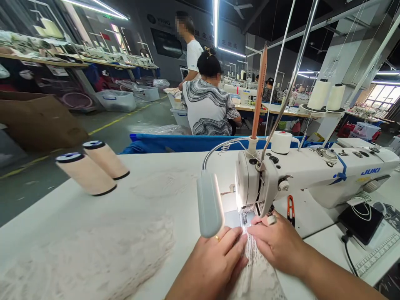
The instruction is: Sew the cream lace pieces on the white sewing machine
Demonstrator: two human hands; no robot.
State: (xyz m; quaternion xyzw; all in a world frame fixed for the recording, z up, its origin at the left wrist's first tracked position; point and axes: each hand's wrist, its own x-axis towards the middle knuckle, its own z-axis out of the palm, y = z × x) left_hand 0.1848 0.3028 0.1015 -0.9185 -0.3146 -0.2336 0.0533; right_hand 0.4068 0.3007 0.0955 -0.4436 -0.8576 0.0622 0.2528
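White lace fabric (258, 277) runs under the presser foot (245, 216) of a white sewing machine (300, 168). My left hand (215, 256), with a ring on one finger, holds the lace from the left, its fingertips just in front of the foot. From the right, my right hand (278, 239) grips the same lace with bent fingers, close to the needle area. The fingers partly cover the fabric between them. A grey lamp (209, 206) on a bendable neck hangs beside the needle, above my left hand.
Two beige thread cones (86, 175) stand at the left of the white table (162, 166). More pale lace (93, 254) lies at front left. Orange-handled thread snips (291, 208) rest beside the machine; a black box (361, 221) is farther right. Two people (206, 100) are beyond the table.
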